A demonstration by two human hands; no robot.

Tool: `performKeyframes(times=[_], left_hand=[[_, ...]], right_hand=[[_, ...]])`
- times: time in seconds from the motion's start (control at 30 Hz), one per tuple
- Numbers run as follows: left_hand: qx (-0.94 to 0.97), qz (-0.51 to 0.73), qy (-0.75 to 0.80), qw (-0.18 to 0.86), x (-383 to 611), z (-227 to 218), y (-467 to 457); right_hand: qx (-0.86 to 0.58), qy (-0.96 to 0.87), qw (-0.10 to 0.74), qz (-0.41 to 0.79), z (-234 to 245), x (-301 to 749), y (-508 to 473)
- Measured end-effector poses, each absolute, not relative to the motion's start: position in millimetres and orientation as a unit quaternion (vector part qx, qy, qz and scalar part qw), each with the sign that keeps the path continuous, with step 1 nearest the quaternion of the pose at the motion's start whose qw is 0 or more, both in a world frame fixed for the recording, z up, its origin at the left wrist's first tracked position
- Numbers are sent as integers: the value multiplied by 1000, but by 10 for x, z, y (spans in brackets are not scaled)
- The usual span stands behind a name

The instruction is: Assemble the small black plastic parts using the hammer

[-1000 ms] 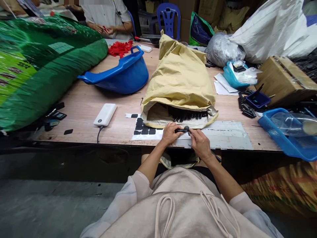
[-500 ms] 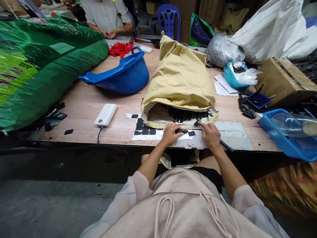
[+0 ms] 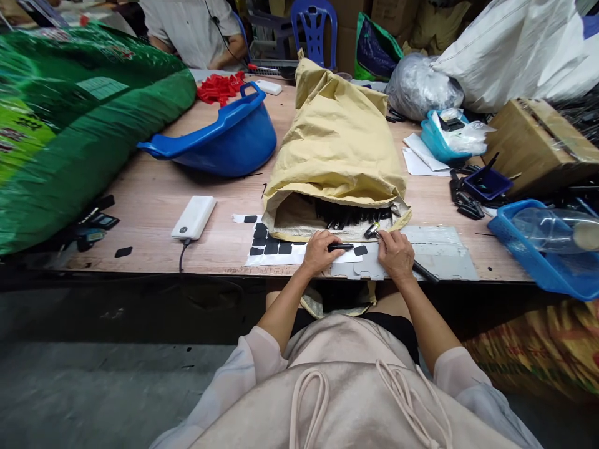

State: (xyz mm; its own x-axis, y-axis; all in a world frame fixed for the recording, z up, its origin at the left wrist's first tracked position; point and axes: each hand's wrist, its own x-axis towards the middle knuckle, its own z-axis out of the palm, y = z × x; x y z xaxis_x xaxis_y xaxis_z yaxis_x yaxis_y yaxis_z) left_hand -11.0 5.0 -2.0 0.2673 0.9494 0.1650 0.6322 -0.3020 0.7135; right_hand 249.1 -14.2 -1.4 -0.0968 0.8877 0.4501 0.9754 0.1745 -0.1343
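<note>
Now the right hand, fingers closed round a tool, has parted from the left hand, whose fingers pinch a rod, so the rod sits clear of the tool.

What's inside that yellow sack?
Inside the yellow sack, a heap of slender black pieces shows near the opening. Whatever lies deeper is covered by the sack and can't be seen.

A head-worn camera faces forward and downward over the wearer's clothing, nearest the lens. The counter crosses mid-frame at close range, left grip and right grip near centre; the blue chair stands farther off, at the top edge.
</note>
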Motion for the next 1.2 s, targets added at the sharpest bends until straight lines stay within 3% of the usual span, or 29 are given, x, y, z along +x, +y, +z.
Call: performKeyframes(times=[1.2], left_hand=[[766,286,512,265,-151,-38,68]], right_hand=[[-646,-727,218,-84,-28,2476,-135]])
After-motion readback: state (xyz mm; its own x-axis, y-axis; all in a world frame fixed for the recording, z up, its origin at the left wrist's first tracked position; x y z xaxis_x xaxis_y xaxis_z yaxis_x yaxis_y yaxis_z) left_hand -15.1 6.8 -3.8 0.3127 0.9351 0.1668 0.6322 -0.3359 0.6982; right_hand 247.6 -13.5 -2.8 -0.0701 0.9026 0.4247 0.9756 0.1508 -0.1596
